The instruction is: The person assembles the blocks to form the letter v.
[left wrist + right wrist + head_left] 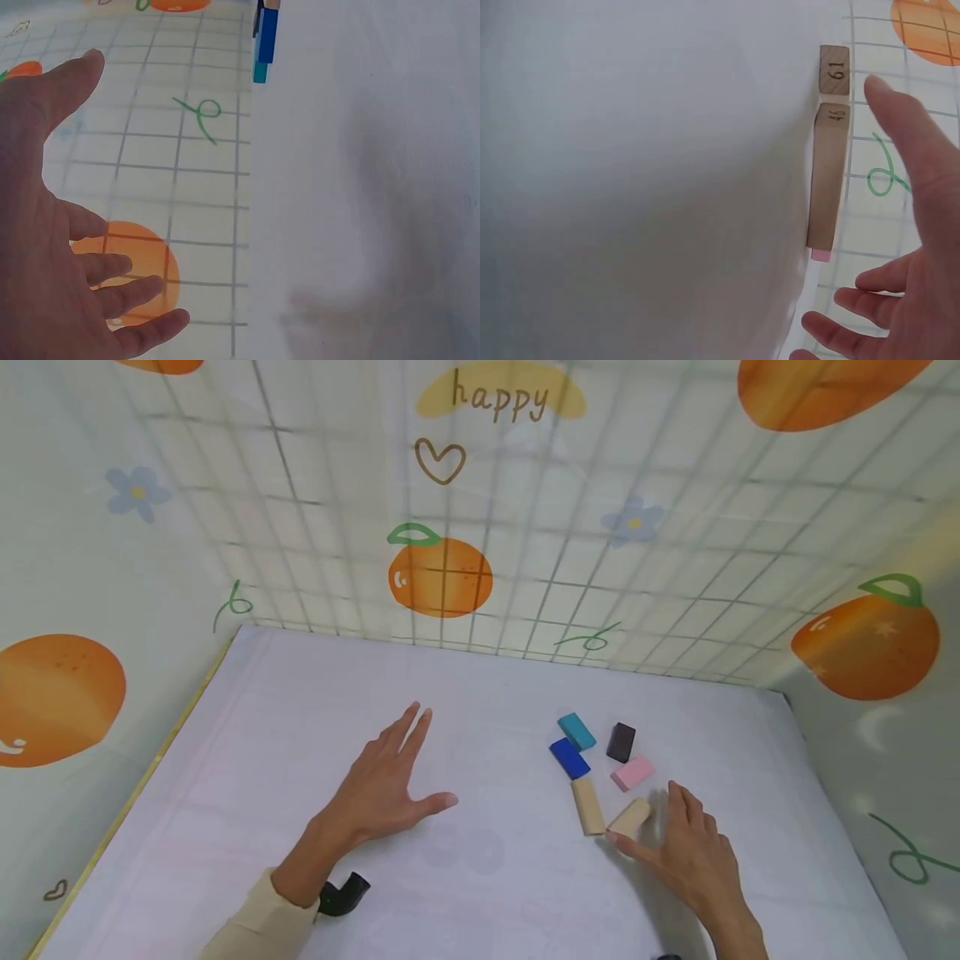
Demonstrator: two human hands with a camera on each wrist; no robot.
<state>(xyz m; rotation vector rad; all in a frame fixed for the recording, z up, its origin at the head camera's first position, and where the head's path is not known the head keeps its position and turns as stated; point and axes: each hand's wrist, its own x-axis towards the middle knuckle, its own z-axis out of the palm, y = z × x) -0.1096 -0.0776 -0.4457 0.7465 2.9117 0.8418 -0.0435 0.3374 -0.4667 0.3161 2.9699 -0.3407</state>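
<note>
My left hand (378, 785) hovers above the left part of the white table, fingers straight and thumb spread wide, holding nothing. Over at the right, my right hand (693, 852) hangs near a short group of blocks, its thumb apart from the loosely bent fingers. Nearest to it lies a wooden block (630, 817), which shows the number 46 in the right wrist view; the thumb tip overlaps its near end in the head view. Beside that lies another wooden block (588, 807), marked 61 (835, 70). Farther back are a pink block (633, 773), a black block (621, 742), a blue block (570, 758) and a teal block (577, 731).
A black curved object (344, 894) shows beside the left sleeve (262, 918). The white tabletop (480, 710) ends at a back wall (517, 602) covering printed with grid lines and oranges. Similar printed sheets stand along the left and right sides.
</note>
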